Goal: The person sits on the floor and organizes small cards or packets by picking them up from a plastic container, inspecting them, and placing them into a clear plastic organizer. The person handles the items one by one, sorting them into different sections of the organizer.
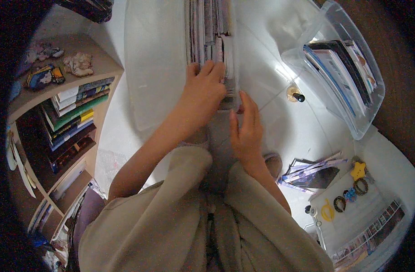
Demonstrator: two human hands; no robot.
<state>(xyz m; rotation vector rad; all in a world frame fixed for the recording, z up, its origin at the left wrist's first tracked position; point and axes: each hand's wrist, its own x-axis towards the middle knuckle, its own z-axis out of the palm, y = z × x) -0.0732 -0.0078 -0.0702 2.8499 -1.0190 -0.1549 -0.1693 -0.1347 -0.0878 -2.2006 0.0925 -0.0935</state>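
Before me on the floor stands a long translucent plastic bin (237,51) with a row of upright books or magazines (195,34) packed inside. My left hand (207,80) reaches over the near end of that row, its fingers bent down among the spines; whether they grip one cannot be told. At the bin's near right corner is my right hand (246,125), fingers curved and apart, fingertips at or close to the wall, holding nothing visible. Left of the row lies a wide translucent plastic lid or panel (153,68).
A clear plastic bin (380,91) of magazines and folders sits at right. Below it are loose purple-and-black printed items (312,175) and a white surface with hair ties (327,210). A door stop (294,94) stands on the floor. At left is a wooden bookshelf (107,73) with stacked books.
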